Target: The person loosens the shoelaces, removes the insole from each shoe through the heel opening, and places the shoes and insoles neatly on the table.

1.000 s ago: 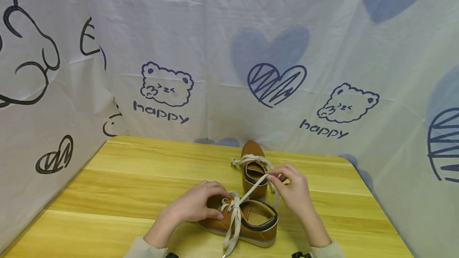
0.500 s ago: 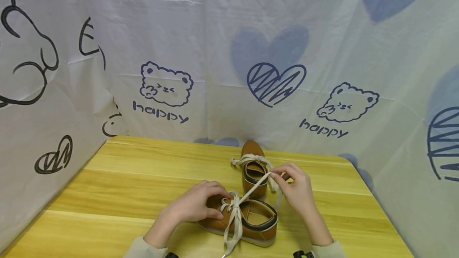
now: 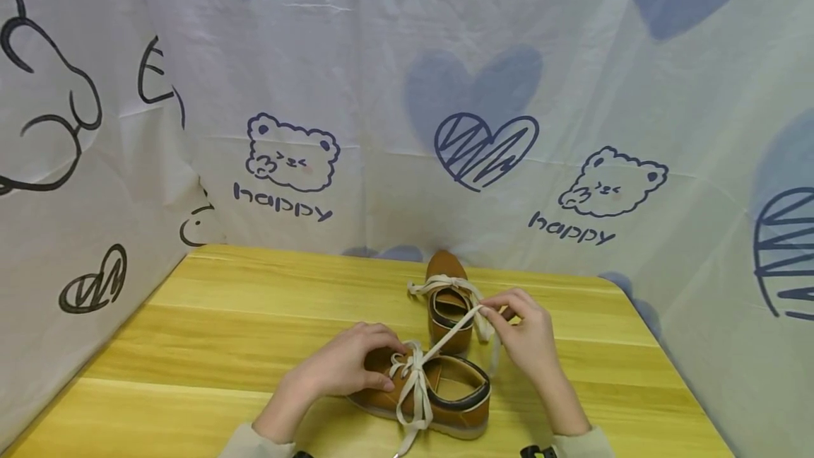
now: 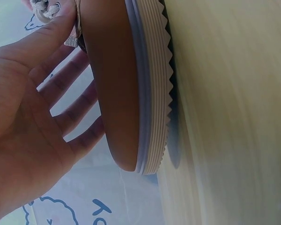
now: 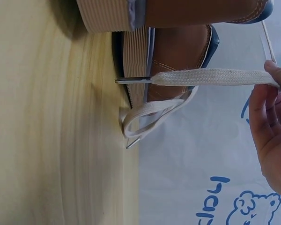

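Observation:
A brown shoe point(image 3: 459, 417) with a dark padded collar lies sideways on the table, toe to the left. My left hand point(image 3: 346, 359) holds its front, thumb on the near side and fingers across the far side; in the left wrist view the thumb sits by the lacing, above the brown toe point(image 4: 114, 93). My right hand point(image 3: 524, 334) pinches a flat white shoelace point(image 3: 453, 334) between thumb and fingers, drawn up and right from the knot. Its metal-tipped end point(image 5: 133, 80) dangles below the fingers. More lace point(image 3: 418, 394) loops over the shoe's near side.
A matching brown shoe point(image 3: 445, 265) with a tied white lace stands just behind, toe toward the back. Both shoes sit on a yellow wood-grain table point(image 3: 254, 295). A white printed curtain point(image 3: 388, 189) hangs along the table's back and sides.
My right hand has shifted slightly to the right with the pinched lace. The lace on the near side has drawn into a more open loop. My left hand stays on the shoe.

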The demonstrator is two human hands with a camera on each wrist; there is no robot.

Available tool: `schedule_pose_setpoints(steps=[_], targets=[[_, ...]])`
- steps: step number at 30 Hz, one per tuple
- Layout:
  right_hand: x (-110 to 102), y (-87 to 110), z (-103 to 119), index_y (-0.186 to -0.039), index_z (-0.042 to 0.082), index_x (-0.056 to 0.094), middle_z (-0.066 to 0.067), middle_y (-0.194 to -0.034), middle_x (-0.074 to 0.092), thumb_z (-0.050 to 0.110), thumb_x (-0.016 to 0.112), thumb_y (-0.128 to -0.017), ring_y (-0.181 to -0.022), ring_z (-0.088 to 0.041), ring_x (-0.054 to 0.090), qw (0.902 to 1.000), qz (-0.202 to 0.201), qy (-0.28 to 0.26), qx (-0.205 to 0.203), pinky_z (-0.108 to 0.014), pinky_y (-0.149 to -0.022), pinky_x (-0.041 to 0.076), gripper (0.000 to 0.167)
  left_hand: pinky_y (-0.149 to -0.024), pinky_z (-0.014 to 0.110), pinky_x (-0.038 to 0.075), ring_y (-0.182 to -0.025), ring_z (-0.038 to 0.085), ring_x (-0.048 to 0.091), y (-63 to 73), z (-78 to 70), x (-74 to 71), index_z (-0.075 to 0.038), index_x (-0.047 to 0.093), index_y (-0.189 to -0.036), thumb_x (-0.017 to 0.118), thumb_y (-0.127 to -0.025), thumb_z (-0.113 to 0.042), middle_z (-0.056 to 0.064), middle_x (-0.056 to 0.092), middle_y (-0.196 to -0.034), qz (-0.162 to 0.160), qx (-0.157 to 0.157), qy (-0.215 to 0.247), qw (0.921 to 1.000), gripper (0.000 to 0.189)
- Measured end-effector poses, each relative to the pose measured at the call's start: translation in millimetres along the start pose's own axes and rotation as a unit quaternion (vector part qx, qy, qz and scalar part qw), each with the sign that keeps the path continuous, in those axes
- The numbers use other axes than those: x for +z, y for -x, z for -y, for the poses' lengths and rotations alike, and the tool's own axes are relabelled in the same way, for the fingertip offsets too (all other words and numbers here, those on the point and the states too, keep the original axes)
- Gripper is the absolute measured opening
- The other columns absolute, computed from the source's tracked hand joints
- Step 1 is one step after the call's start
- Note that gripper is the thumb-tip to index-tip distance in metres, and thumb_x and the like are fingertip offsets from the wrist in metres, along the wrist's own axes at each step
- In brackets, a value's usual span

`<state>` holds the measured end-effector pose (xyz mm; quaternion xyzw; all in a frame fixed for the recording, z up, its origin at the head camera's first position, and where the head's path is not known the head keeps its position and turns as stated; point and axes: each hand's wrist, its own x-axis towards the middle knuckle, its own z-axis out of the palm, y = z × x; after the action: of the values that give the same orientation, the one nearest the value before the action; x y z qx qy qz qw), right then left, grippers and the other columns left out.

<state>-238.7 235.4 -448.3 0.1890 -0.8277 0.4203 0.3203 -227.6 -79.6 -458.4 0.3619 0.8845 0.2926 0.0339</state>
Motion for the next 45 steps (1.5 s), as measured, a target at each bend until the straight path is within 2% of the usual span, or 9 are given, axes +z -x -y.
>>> schedule_pose_setpoints(steps=[8,17,28,37,45], targets=[[-1,-0.1,-1,-0.091,0.010,0.079,0.003,-0.088,0.070,-0.003,0.085,-0.082,-0.066,-0.010,0.059,1.0000,-0.002,0.005,0.003,-0.021,-0.053,0.051,0.016,-0.113,0.052,0.043,-0.127,0.023,0.056,0.5,1.1,0.4,-0.023,0.071,-0.130,0.087,-0.084,-0.030,-0.007,0.065,-0.133,0.000,0.000,0.004,1.0000,0.049],[-3,-0.3,-1,-0.091,0.009,0.079,0.002,-0.088,0.069,-0.003,0.084,-0.083,-0.066,-0.015,0.060,0.9998,-0.007,-0.002,0.019,-0.024,-0.051,0.052,0.015,-0.115,0.054,0.041,-0.127,0.024,0.057,0.5,-0.6,0.0,-0.020,0.071,-0.130,0.087,-0.084,-0.029,-0.005,0.065,-0.133,0.002,0.002,0.010,0.9999,0.050],[-5,-1.2,-3,-0.090,0.007,0.079,0.000,-0.087,0.069,-0.006,0.083,-0.083,-0.065,-0.013,0.059,0.9993,-0.019,-0.004,0.032,-0.019,-0.047,0.050,0.016,-0.115,0.052,0.041,-0.127,0.024,0.057,1.8,-1.2,-0.3,-0.020,0.071,-0.131,0.087,-0.084,-0.028,-0.005,0.065,-0.133,0.000,0.004,0.006,1.0000,0.050],[-8,-0.9,-7,-0.091,0.006,0.079,-0.001,-0.088,0.069,-0.006,0.083,-0.083,-0.065,-0.010,0.059,0.9990,-0.028,0.001,0.036,-0.019,-0.047,0.050,0.015,-0.120,0.054,0.035,-0.128,0.023,0.057,0.4,-0.6,-0.2,-0.021,0.070,-0.131,0.087,-0.084,-0.030,-0.006,0.065,-0.133,0.003,0.004,0.004,1.0000,0.051],[-11,-2.0,-7,-0.092,0.007,0.079,-0.001,-0.088,0.070,-0.006,0.083,-0.084,-0.067,-0.012,0.060,0.9987,-0.035,0.008,0.037,-0.018,-0.048,0.049,0.016,-0.116,0.052,0.040,-0.128,0.023,0.057,0.6,0.0,-0.2,-0.022,0.070,-0.132,0.087,-0.084,-0.030,-0.006,0.064,-0.134,0.003,0.002,0.003,1.0000,0.051]])
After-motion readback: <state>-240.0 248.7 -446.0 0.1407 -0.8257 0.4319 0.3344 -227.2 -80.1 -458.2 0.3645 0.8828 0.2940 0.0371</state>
